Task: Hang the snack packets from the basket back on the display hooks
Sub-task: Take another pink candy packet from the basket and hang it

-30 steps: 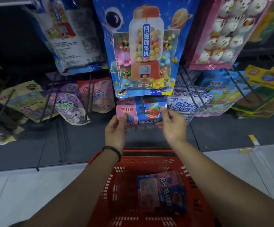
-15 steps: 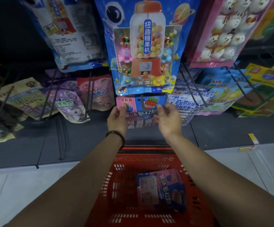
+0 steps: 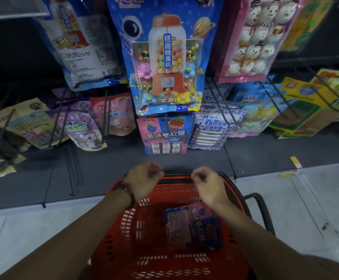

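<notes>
Head view: pink-blue packet (image 3: 164,136), "果味卷软糖"

Light is dim and bluish; the shelf back (image 3: 12,49) sinks into near black while the pale floor (image 3: 310,201) shows brightest. The left hand (image 3: 144,179) and right hand (image 3: 207,183) are motion-blurred, and wide-angle distortion bends lines near the edges.

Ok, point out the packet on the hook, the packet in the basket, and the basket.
Hung packet (image 3: 164,136): head view, middle of its printed front.
Basket packet (image 3: 192,225): head view, centre of its face.
Red basket (image 3: 136,229): head view, left slotted wall.
</notes>
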`<state>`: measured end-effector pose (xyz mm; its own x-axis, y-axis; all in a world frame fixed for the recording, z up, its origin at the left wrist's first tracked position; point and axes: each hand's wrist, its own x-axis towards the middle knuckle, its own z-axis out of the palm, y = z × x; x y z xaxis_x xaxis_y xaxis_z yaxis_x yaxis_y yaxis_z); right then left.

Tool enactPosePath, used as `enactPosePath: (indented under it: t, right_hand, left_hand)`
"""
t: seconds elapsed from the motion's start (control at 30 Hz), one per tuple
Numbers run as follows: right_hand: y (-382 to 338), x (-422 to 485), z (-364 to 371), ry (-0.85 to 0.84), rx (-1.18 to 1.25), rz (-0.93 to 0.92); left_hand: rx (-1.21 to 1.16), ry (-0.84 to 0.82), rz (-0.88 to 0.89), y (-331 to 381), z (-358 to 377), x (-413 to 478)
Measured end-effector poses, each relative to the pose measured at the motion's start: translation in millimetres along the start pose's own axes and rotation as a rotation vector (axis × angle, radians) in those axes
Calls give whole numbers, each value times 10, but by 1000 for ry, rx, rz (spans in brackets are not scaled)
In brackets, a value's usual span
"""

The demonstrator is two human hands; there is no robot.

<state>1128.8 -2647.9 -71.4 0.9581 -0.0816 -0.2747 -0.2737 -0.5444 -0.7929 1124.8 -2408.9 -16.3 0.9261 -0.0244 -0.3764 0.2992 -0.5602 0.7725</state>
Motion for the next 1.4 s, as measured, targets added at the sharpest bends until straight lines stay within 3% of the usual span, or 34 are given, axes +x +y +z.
enactPosePath:
  t: [0.13, 0.3, 0.57, 0.8, 0.87, 1.03, 1.1, 1.27, 1.4]
  right_hand:
    - [581, -252, 164, -153, -153, 249]
    - [1165, -438, 343, -236, -377, 431]
    - [1652, -460, 644, -197, -426, 572]
    - [1643, -250, 951, -32, -314, 857]
    - [1657, -192, 1029, -66, -360, 935]
    - [1733, -83, 1154, -439, -451, 744]
    - [1764, -134, 1222, -418, -441, 769]
    - [1814, -243, 1425, -120, -383, 1066]
    - [1901, -272, 1493, -337, -643, 867]
  left_hand:
    - [265, -182, 159, -154, 104, -443]
    - [343, -286, 136, -314, 339, -563]
    - [648, -474, 210, -497, 512, -373]
    - [640, -513, 125, -559, 534, -178]
    - [619, -514, 110, -575, 551, -147]
    - [593, -534, 84, -562, 570, -106]
    - [605, -552, 82, -556, 556, -99]
    - [664, -594, 41, -576, 519, -89]
    - [672, -611, 29, -597, 558, -83]
